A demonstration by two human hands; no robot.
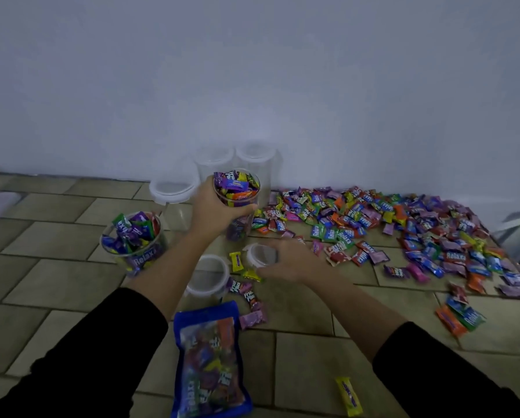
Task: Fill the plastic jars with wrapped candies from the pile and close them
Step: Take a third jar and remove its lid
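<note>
Your left grip (213,212) holds the full jar (237,188) upright, mid frame. Your right grip (292,260) holds a white lid (260,254) just below.

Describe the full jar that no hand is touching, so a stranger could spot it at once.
Start at the candy pile spread on the tiled floor by the white wall, then look left past the left hand, which grips one full jar. The wanted jar stands alone farther left, lidless and heaped with candies; the jars behind it are empty and lidded.
</note>
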